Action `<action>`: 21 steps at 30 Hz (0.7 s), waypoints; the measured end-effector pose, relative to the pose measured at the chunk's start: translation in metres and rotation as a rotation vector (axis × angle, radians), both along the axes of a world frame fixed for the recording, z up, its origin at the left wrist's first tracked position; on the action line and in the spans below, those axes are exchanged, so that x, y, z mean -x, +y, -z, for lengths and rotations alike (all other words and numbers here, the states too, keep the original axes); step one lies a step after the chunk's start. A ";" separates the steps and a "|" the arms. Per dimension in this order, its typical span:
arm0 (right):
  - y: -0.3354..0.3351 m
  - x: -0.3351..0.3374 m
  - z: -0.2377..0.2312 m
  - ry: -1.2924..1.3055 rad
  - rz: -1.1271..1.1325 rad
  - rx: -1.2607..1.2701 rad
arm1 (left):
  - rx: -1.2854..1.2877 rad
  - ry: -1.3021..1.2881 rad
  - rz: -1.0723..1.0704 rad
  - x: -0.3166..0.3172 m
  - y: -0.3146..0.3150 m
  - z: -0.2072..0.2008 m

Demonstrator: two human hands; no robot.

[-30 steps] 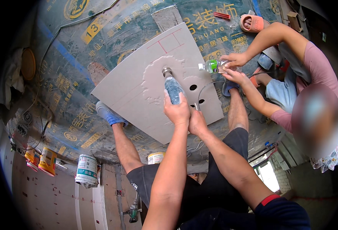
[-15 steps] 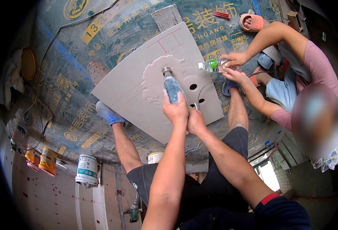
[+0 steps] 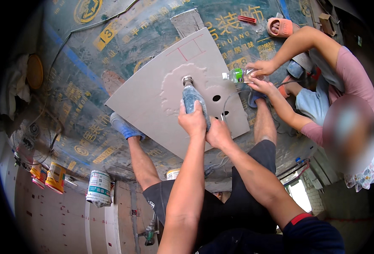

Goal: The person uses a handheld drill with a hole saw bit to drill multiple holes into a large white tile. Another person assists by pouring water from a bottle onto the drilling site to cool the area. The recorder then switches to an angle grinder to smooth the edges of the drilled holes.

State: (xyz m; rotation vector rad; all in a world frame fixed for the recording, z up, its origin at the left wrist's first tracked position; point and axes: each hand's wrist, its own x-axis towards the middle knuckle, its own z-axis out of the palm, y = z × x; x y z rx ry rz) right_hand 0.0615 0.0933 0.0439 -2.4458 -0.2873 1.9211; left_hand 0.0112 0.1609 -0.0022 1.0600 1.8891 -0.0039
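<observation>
My left hand (image 3: 192,121) is wrapped round the body of a dusty blue angle grinder (image 3: 193,100). Behind it, my right hand (image 3: 219,133) closes on the tool's rear end. The grinder's round metal bit (image 3: 187,80) meets the face of a large light-grey tile (image 3: 140,101), inside a wet patch (image 3: 172,83). Several round holes, one of them a dark hole (image 3: 216,98), pierce the tile to the right of the tool. From the right, a co-worker's hands hold a clear plastic bottle (image 3: 239,75) with a green label; a thin stream of water runs from its cap toward the bit.
My feet in blue shoes (image 3: 126,127) flank the tile. Beneath it lies a printed green floor covering (image 3: 89,101). A co-worker crouches at right. Left are a fan (image 3: 32,139), a yellow bucket (image 3: 55,178) and a white bucket (image 3: 98,186). A cable (image 3: 227,103) crosses the tile.
The whole view has shifted slightly. Both my hands keep their hold on the grinder, its bit still at the wet patch, and the bottle stays pointed at it.
</observation>
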 end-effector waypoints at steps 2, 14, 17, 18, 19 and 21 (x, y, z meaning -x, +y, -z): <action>0.005 -0.011 -0.006 -0.006 -0.024 -0.016 | -0.010 0.023 0.012 -0.006 0.000 0.001; 0.022 -0.022 -0.004 0.049 -0.046 0.030 | 0.027 0.059 -0.025 -0.014 0.017 0.008; 0.025 -0.023 -0.003 0.048 -0.085 0.045 | 0.045 0.042 -0.064 -0.015 0.020 0.009; 0.025 -0.023 -0.003 0.051 -0.088 0.045 | 0.056 0.034 -0.079 -0.016 0.021 0.009; 0.025 -0.024 -0.003 0.053 -0.090 0.044 | 0.057 0.038 -0.066 -0.016 0.021 0.008; 0.025 -0.025 -0.003 0.066 -0.054 0.025 | 0.058 0.045 -0.041 -0.018 0.023 0.004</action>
